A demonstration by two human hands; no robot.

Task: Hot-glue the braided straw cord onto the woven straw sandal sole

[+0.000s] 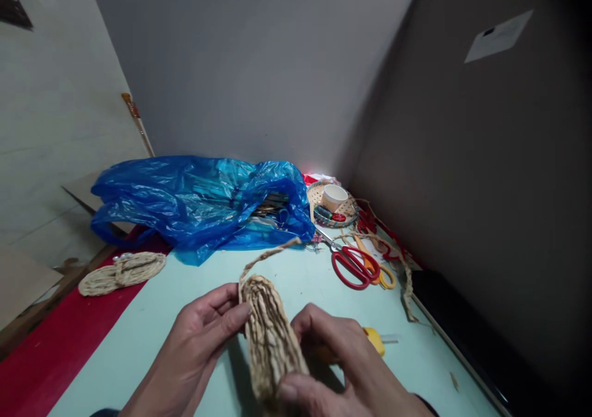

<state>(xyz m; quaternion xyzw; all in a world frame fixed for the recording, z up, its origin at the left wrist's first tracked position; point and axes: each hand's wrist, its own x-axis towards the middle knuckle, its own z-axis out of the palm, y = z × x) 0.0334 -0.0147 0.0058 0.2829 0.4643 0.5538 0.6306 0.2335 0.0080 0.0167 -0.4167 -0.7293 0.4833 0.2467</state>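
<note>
A long oval coil of braided straw (268, 337) stands up between my two hands, its rows lying side by side. My left hand (203, 337) pinches its upper left edge between thumb and fingers. From that spot a loose twisted end rises and bends away to the right. My right hand (342, 361) grips the coil's lower right side, with the thumb pressed on the near end. Partly hidden behind the right hand lies a yellow utility knife (374, 341), its blade out and pointing right.
A blue plastic bag (198, 201) with dry stalks inside lies at the back. Red-handled scissors (355, 268) and orange-handled scissors (386, 276) rest right of it, near a woven tray (349, 210) with a white cup (333, 197). A small straw sandal (123, 273) sits left; a straw braid (407, 287) trails right.
</note>
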